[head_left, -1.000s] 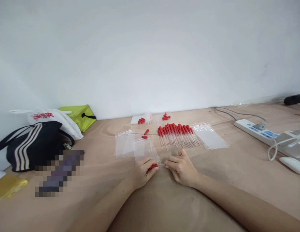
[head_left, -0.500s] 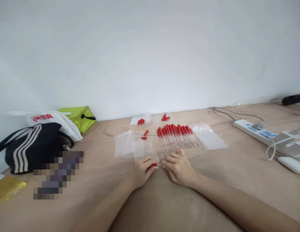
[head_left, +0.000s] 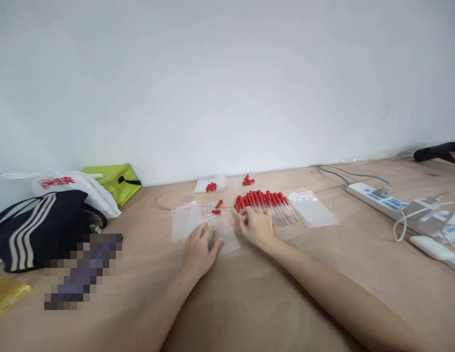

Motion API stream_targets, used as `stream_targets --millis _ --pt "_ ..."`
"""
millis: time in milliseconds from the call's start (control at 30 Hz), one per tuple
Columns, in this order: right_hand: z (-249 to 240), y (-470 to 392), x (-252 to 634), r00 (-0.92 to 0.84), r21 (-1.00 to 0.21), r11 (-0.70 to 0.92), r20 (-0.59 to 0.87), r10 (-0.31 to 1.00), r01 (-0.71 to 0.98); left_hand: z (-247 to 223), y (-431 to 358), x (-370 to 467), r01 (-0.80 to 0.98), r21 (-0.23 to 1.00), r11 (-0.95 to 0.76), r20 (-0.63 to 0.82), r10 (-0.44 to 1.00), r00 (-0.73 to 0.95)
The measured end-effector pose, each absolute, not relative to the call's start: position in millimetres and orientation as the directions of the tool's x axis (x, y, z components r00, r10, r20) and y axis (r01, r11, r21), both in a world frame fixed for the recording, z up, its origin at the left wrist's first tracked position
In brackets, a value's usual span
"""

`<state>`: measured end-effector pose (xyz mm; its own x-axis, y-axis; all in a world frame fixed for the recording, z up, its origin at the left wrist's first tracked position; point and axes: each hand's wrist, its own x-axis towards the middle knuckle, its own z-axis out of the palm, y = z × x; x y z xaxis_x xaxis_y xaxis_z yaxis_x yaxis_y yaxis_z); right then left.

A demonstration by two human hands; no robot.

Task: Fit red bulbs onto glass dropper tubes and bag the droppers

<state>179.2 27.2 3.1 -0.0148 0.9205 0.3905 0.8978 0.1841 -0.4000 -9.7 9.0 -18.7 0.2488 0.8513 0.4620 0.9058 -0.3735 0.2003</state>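
Droppers with red rubber bulbs and thin clear tubes lie side by side in a row, bulbs away from me. At the row's left end, my right hand is closed, its fingers pinching a dropper whose red bulb shows just past the fingertips; the hand covers its tube. My left hand is open, fingers apart, over the near edge of some clear zip bags. Just beyond it are two loose red bulbs, close to a bag holding thin clear tubes.
Farther back, small bags hold red bulbs and clear tubes. A clear zip bag lies right of the row. On the right are a power strip and cables; on the left, a black striped bag and a green bag.
My hands have parted. The right one carried the dropper forward to the row's left end; the left one let go of its bulb and moved left onto the bags.
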Motion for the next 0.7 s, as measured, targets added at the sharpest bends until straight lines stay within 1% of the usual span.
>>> stream_targets --millis 67,133,267,500,533,600,667,700 --pt "3.1 38.8 166.3 0.010 -0.391 0.139 0.354 0.935 0.910 -21.7 9.6 -10.4 0.903 0.230 -0.362 0.426 0.872 0.241" --pt "2.0 46.9 156.7 0.019 -0.352 0.106 0.333 0.943 0.930 -23.0 9.6 -10.5 0.899 0.246 -0.363 0.402 0.882 0.246" --pt "-0.5 53.4 150.1 0.015 -0.280 0.074 0.302 0.953 0.957 -22.3 8.5 -9.7 0.895 0.242 -0.374 0.377 0.887 0.268" --pt "7.6 48.7 146.5 -0.010 -0.297 0.085 0.245 0.969 0.951 -13.9 13.1 -14.0 0.873 0.260 -0.414 0.358 0.881 0.311" --pt "9.9 48.3 144.4 -0.021 -0.283 0.084 0.219 0.975 0.956 -11.5 17.1 -15.8 0.866 0.272 -0.419 0.361 0.879 0.312" --pt "14.4 48.5 139.3 -0.039 -0.248 0.077 0.152 0.988 0.966 -6.2 28.9 -19.4 0.856 0.284 -0.433 0.410 0.861 0.300" --pt "18.2 50.1 134.0 -0.043 -0.227 0.062 0.088 0.995 0.972 -1.0 44.7 -21.9 0.836 0.226 -0.501 0.465 0.809 0.359" --pt "19.6 51.3 131.4 -0.040 -0.226 0.053 0.065 0.997 0.973 1.2 53.2 -22.4 0.830 0.207 -0.518 0.467 0.798 0.381"
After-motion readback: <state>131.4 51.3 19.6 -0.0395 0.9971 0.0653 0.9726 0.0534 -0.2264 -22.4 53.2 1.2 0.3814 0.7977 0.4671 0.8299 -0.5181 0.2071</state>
